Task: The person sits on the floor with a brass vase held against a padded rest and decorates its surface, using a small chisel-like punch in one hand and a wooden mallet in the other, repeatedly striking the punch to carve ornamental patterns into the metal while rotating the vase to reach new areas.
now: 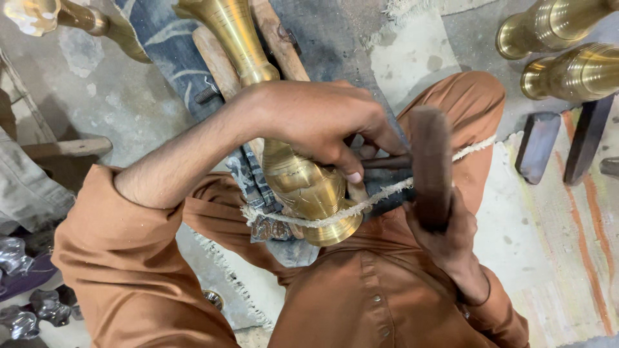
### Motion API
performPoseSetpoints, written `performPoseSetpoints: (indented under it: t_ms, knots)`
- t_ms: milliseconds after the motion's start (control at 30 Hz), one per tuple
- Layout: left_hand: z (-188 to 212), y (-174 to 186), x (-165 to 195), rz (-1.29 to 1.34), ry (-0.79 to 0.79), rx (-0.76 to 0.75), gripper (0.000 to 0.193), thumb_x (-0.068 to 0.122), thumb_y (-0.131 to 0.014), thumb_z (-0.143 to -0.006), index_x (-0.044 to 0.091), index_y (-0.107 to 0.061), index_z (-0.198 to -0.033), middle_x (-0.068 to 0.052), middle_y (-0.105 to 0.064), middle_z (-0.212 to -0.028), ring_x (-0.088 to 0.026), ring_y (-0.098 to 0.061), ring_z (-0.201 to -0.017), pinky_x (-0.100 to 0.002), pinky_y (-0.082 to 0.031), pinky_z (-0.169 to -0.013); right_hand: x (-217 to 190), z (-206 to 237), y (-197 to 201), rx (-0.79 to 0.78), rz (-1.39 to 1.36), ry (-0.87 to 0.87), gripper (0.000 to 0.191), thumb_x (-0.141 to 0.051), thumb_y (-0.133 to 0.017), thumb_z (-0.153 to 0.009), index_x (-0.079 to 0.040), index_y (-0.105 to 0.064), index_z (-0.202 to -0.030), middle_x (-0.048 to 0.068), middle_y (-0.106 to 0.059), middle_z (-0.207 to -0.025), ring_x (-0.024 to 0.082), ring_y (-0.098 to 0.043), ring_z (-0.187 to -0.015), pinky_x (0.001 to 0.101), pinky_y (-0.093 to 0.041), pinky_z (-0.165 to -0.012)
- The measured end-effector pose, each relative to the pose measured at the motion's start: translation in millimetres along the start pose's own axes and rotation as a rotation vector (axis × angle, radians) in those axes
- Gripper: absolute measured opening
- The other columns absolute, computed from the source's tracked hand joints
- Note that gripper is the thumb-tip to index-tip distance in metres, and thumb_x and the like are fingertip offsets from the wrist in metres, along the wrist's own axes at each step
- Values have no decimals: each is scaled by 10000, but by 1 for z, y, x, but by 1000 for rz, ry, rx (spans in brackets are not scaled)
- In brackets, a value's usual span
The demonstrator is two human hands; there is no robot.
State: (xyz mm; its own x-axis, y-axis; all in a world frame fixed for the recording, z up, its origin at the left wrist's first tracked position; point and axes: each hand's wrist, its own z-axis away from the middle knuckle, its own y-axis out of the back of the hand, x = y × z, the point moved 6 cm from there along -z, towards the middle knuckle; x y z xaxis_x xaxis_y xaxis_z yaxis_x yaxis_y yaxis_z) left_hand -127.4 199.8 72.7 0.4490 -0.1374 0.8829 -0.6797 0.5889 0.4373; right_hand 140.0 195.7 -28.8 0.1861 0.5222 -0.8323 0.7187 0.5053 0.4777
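Vase [303, 183] on wooden rest [219, 61], rope [380, 193] across it; two vases [567, 51] far right.

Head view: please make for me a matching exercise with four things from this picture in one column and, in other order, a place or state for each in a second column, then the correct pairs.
Things:
1. brass vase
2. mallet
3. white rope
4. two other brass pieces

Places or states:
A. lying at the upper right
B. stretched over the base of the vase
C. under the left hand, on the wooden support
D. gripped in the right hand

Pairs: 1-C, 2-D, 3-B, 4-A
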Motion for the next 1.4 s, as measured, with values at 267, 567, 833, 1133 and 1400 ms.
performPoseSetpoints:
  t_ms: [267,567,833,1133,1400]
  knots:
    - [-3,0,2,-68,-120,41,590,241,-883,-729,175,-707,-1289,-61,-783,-1109,-282,-727,-1026,-426,-536,-853,4,6,-11,-79,155,-66,987,34,-817,-777,8,-166,-1519,215,-592,-1046,249,-623,-874,365,-547,-800]
    - [-2,-3,-4,-6,23,-45,578,232,-851,-722,230,-696,-1279,-44,-778,-1069,-263,-731,-998,-417,-540,-823,23,17,-11,-28,-226,-261,848,98,-732,-832,35,-150,-1446,241,-563,-1167,229,-643,-946,352,-540,-796]
    - [2,-3,-5,-76,20,13,603,260,-858,-720,228,-680,-1295,-56,-778,-1056,-272,-730,-982,-426,-531,-829,48,22,-10,49,-367,-435,502,93,-732,-891,2,-437,-1286,102,-656,-884,166,-668,-647,305,-568,-571]
    - [6,-2,-2,-143,-47,60,601,263,-872,-730,155,-699,-1296,-76,-787,-1053,-285,-736,-984,-434,-526,-848,26,9,-4,-59,-22,63,1035,94,-771,-948,-111,-55,-1667,110,-618,-1020,178,-640,-791,296,-550,-703]
    - [12,-1,-7,-52,139,-3,615,235,-845,-731,233,-679,-1323,-33,-790,-1065,-237,-758,-923,-430,-526,-830,23,-14,3,12,-160,-96,742,107,-762,-981,-125,-283,-1497,130,-640,-910,214,-663,-757,343,-560,-677]
